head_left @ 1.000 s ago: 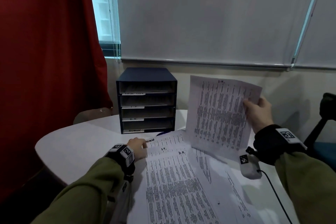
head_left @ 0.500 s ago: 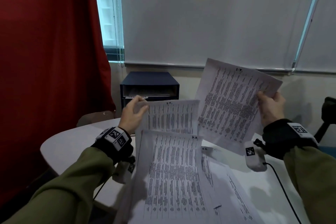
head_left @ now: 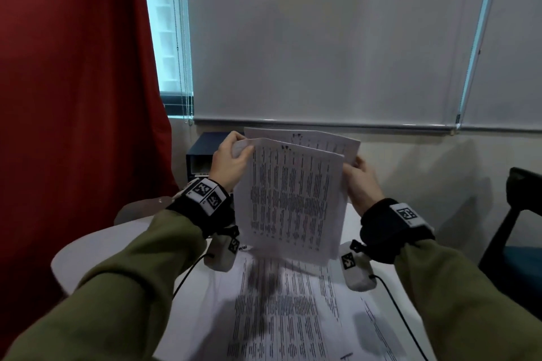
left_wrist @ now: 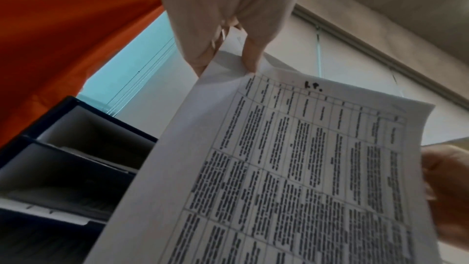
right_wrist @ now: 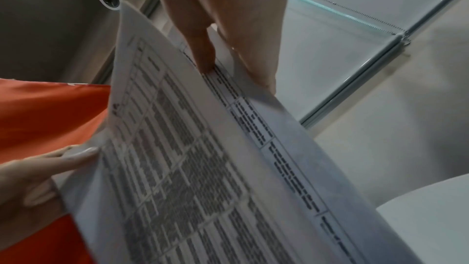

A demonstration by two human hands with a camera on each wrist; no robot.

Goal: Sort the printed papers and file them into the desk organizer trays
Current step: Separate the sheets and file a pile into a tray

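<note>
- The printed papers (head_left: 293,202) — two sheets, one set behind the other — are held upright above the table (head_left: 88,252), in front of the desk organizer (head_left: 199,155), so the handwritten mark at the top edge of each can be compared.
- The left hand (head_left: 228,164) is pinched on the top left corner of the front sheet; the right hand (head_left: 362,177) is clamped on the right edge, thumb in front.
- The sheets are probably being squared together as one category before filing.
- More loose sheets (head_left: 293,316) are left lying toward the table's near edge — unsorted, it is judged.
- The organizer's open trays (left_wrist: 76,148) face the hands, papers already inside.
</note>
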